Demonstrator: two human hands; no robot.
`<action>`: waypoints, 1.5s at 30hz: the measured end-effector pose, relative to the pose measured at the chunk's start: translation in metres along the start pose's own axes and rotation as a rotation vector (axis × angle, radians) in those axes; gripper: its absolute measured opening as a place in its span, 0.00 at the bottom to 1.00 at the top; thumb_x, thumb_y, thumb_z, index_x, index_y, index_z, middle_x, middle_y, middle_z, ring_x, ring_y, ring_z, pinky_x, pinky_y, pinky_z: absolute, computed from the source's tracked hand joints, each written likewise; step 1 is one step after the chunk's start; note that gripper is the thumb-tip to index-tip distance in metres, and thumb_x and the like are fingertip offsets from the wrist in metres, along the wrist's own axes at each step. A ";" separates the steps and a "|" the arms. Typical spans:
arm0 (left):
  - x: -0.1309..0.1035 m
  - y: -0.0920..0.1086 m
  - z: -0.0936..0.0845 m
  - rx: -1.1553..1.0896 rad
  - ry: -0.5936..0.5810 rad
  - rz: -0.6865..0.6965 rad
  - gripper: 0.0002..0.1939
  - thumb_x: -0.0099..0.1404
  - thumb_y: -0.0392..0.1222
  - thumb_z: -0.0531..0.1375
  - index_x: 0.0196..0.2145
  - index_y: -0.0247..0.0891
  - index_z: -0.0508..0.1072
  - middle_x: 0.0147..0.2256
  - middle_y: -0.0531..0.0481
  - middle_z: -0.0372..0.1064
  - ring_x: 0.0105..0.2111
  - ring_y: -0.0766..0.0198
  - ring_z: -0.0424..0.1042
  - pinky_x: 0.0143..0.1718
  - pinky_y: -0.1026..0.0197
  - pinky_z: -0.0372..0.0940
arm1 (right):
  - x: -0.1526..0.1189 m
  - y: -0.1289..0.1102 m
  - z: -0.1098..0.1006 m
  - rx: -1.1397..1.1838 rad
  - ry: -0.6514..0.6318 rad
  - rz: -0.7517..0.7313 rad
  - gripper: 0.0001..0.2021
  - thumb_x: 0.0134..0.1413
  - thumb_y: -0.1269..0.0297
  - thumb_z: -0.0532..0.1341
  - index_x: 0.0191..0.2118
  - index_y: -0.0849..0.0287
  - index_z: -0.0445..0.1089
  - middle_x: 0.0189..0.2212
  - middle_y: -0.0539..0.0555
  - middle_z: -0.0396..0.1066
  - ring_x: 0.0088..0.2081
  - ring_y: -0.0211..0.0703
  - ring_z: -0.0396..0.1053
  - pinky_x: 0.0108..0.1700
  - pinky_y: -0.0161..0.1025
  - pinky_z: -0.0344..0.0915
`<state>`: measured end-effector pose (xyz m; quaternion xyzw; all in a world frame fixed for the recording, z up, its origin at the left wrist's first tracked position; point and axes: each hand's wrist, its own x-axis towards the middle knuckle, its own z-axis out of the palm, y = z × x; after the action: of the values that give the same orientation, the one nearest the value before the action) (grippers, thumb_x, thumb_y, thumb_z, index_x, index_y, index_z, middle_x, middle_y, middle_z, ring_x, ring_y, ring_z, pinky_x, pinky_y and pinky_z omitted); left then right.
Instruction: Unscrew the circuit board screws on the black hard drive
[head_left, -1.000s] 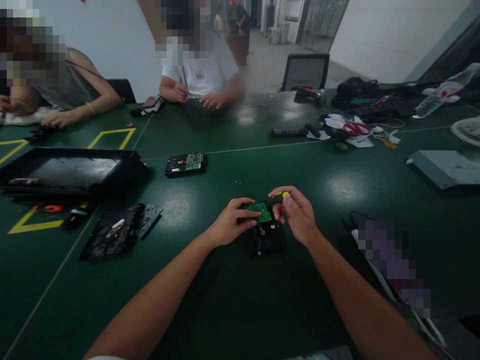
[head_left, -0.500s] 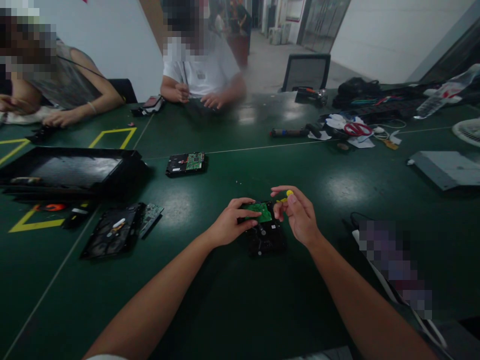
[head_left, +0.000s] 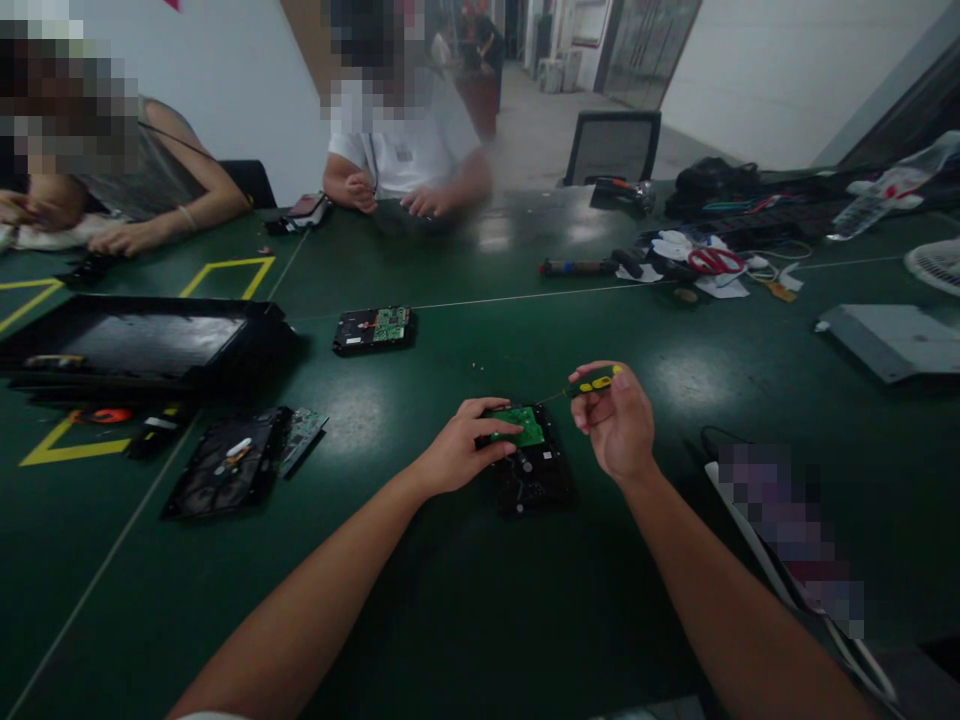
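Observation:
A black hard drive (head_left: pixel 536 485) with a green circuit board (head_left: pixel 531 426) lies on the green table in front of me. My left hand (head_left: pixel 466 445) rests on the drive's left side, its fingers spread over the board. To the right of the drive, my right hand (head_left: pixel 616 420) is raised and closed around a yellow and black screwdriver (head_left: pixel 596 384). The thin shaft points left, its tip near the upper right corner of the board.
Another hard drive (head_left: pixel 373 329) lies further back. An opened drive (head_left: pixel 225 465) and a loose board (head_left: pixel 302 440) are at the left, below black trays (head_left: pixel 142 345). Two people sit across the table. Cables (head_left: pixel 716 260), a grey box (head_left: pixel 889 340) and a power strip (head_left: pixel 750 530) are at the right.
My right hand has moved right and turned, so the screwdriver now lies nearly level and shows along its length. My left hand has stayed on the drive.

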<state>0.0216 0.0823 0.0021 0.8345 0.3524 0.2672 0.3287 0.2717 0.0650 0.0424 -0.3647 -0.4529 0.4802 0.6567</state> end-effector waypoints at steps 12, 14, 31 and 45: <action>0.001 0.000 -0.005 -0.121 0.003 -0.078 0.25 0.69 0.47 0.67 0.62 0.51 0.72 0.65 0.42 0.64 0.63 0.45 0.65 0.60 0.38 0.67 | 0.011 0.010 -0.006 -0.144 0.375 0.005 0.27 0.63 0.34 0.57 0.36 0.56 0.72 0.29 0.50 0.71 0.19 0.30 0.57 0.17 0.33 0.47; 0.001 0.000 -0.004 -0.124 0.020 -0.077 0.25 0.69 0.47 0.67 0.63 0.50 0.72 0.64 0.42 0.65 0.61 0.46 0.67 0.58 0.40 0.69 | 0.013 0.013 -0.010 -0.187 0.406 0.018 0.27 0.62 0.33 0.58 0.35 0.56 0.72 0.27 0.49 0.69 0.21 0.32 0.60 0.19 0.33 0.52; -0.001 -0.011 0.015 -0.054 0.599 -0.266 0.15 0.75 0.51 0.57 0.50 0.40 0.75 0.48 0.43 0.73 0.46 0.56 0.75 0.43 0.56 0.72 | 0.023 0.048 -0.026 -0.434 0.231 0.183 0.25 0.57 0.35 0.65 0.32 0.56 0.70 0.20 0.44 0.61 0.21 0.33 0.57 0.22 0.33 0.53; -0.005 -0.023 -0.002 -0.081 0.683 -0.355 0.24 0.77 0.56 0.54 0.29 0.39 0.75 0.29 0.50 0.73 0.31 0.61 0.72 0.35 0.59 0.64 | 0.046 0.007 0.012 -0.342 0.024 0.320 0.25 0.55 0.37 0.68 0.37 0.58 0.73 0.22 0.45 0.65 0.22 0.32 0.63 0.20 0.30 0.57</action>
<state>0.0081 0.0915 -0.0142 0.6099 0.5696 0.4823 0.2664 0.2637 0.1113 0.0512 -0.5435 -0.4562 0.4899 0.5064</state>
